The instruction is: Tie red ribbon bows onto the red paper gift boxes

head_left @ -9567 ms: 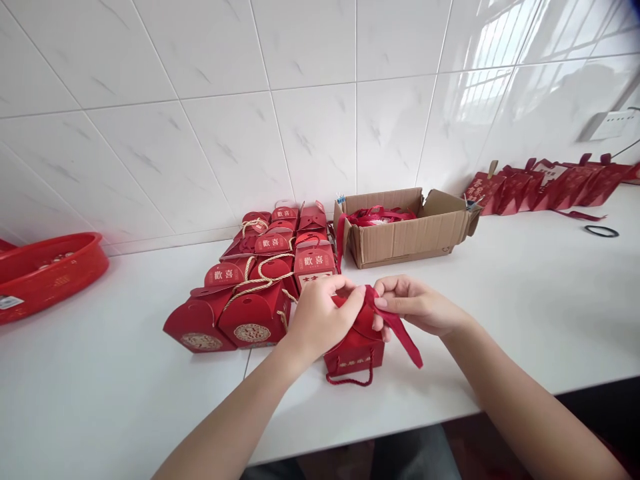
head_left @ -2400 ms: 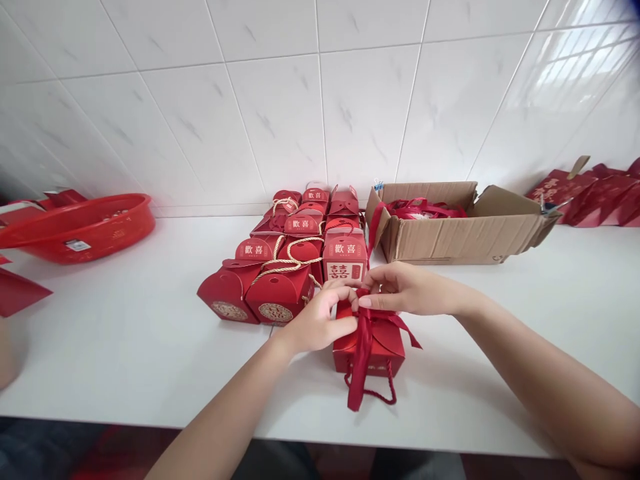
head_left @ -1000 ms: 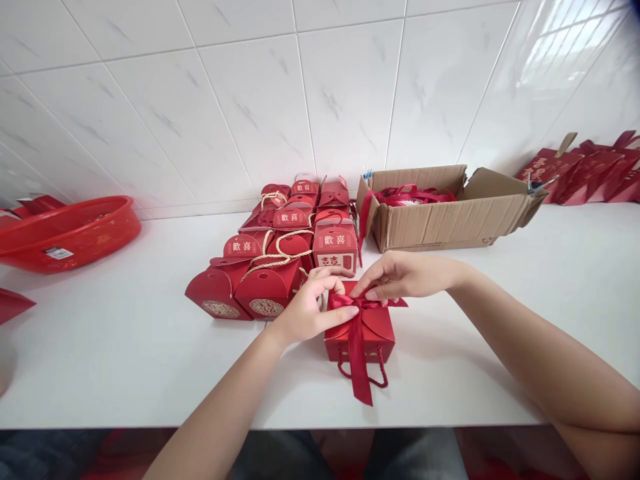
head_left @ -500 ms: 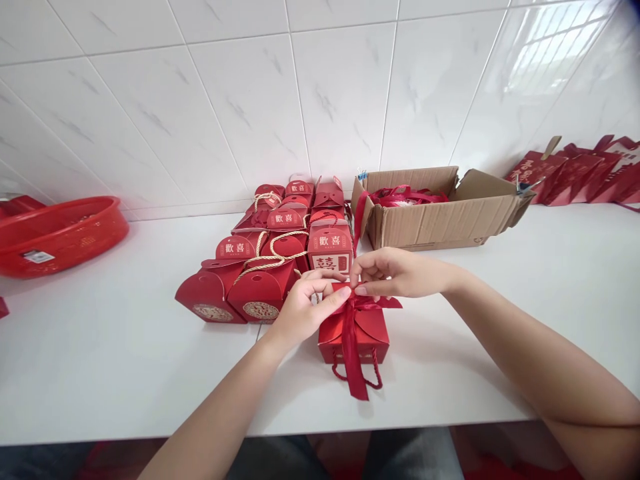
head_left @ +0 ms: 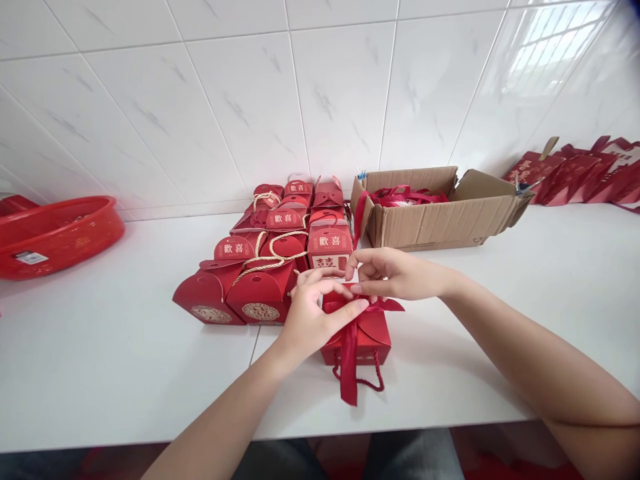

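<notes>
A red gift box (head_left: pixel 373 333) with a dark red cord handle stands near the table's front edge. Over its top lies a red satin ribbon (head_left: pixel 349 363), one tail hanging down the front and another sticking out to the right. My left hand (head_left: pixel 325 310) is over the box's top left, thumb and fingers closed at the ribbon's crossing. From the right, my right hand (head_left: pixel 387 273) pinches at the same spot, fingers curled. The ribbon's crossing is mostly hidden under my fingers.
Several red boxes (head_left: pixel 260 287) with gold cords stand close on the left. Behind is an open cardboard box (head_left: pixel 430 223) holding red ribbon. A red plastic basin (head_left: pixel 65 240) sits far left, and more red bags (head_left: pixel 575 173) lean against the wall at right.
My left hand has shifted slightly right, its thumb now farther across the ribbon's crossing. The front ribbon tail has swung a little to the left.
</notes>
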Demonstrator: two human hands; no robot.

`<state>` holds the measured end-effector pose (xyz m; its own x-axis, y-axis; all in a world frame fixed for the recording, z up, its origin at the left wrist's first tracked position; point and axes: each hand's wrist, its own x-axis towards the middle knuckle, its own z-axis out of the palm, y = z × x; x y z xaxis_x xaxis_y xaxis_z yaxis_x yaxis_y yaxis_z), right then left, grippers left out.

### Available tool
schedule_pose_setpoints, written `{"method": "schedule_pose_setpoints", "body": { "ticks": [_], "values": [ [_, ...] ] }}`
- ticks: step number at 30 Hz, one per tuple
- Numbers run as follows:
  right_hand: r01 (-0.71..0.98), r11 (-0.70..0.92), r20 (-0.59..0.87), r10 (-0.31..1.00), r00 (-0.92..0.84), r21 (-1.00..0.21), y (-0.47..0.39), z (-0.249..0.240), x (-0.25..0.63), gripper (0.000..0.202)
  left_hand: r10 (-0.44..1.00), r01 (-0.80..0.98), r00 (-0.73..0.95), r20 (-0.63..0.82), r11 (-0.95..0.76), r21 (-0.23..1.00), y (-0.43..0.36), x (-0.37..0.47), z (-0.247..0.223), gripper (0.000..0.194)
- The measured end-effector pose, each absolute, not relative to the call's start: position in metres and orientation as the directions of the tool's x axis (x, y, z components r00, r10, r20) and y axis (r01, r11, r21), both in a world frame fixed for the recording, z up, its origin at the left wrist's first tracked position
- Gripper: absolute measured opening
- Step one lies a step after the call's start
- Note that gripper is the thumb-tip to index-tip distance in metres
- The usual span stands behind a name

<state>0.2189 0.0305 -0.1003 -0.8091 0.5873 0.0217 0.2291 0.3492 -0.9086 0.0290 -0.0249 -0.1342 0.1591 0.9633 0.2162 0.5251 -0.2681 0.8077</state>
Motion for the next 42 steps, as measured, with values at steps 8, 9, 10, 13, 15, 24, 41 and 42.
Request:
{"method": "schedule_pose_setpoints", "body": {
  "ticks": [8, 9, 10, 13, 15, 24, 41, 42],
  "values": [
    [0.248, 0.418, 0.047, 0.58, -0.813, -0.874, 0.035, -0.099, 0.225, 0.015, 0.972, 0.529, 0.177, 0.156, -0.228, 0.817, -0.024, 0.029, -0.133, 0.016],
    [0.253, 0.421, 0.043, 0.579, -0.814, -0.871, 0.036, -0.099, 0.226, 0.015, 0.972, 0.532, 0.183, 0.148, -0.224, 0.816, -0.024, 0.028, -0.133, 0.016],
    [0.262, 0.421, 0.035, 0.579, -0.815, -0.868, 0.038, -0.099, 0.227, 0.016, 0.972, 0.537, 0.188, 0.138, -0.219, 0.815, -0.024, 0.028, -0.133, 0.016],
    [0.286, 0.414, 0.007, 0.578, -0.816, -0.864, 0.04, -0.099, 0.229, 0.017, 0.973, 0.55, 0.194, 0.124, -0.213, 0.808, -0.024, 0.026, -0.133, 0.015],
    [0.29, 0.404, -0.007, 0.574, -0.819, -0.867, 0.041, -0.099, 0.229, 0.019, 0.97, 0.534, 0.195, 0.146, -0.23, 0.814, -0.024, 0.024, -0.134, 0.015],
    [0.352, 0.486, -0.041, 0.542, -0.84, -0.8, 0.042, -0.093, 0.236, 0.03, 0.963, 0.437, 0.241, 0.122, -0.22, 0.872, -0.019, 0.013, -0.128, 0.031],
    [0.383, 0.393, -0.099, 0.578, -0.81, -0.836, 0.045, -0.095, 0.239, 0.04, 0.964, 0.282, 0.264, 0.013, -0.09, 0.955, -0.015, 0.011, -0.126, 0.039],
    [0.402, 0.387, -0.118, 0.582, -0.805, -0.83, 0.044, -0.095, 0.239, 0.043, 0.966, 0.265, 0.259, 0.016, -0.087, 0.96, -0.015, 0.011, -0.126, 0.041]
  ]
}}
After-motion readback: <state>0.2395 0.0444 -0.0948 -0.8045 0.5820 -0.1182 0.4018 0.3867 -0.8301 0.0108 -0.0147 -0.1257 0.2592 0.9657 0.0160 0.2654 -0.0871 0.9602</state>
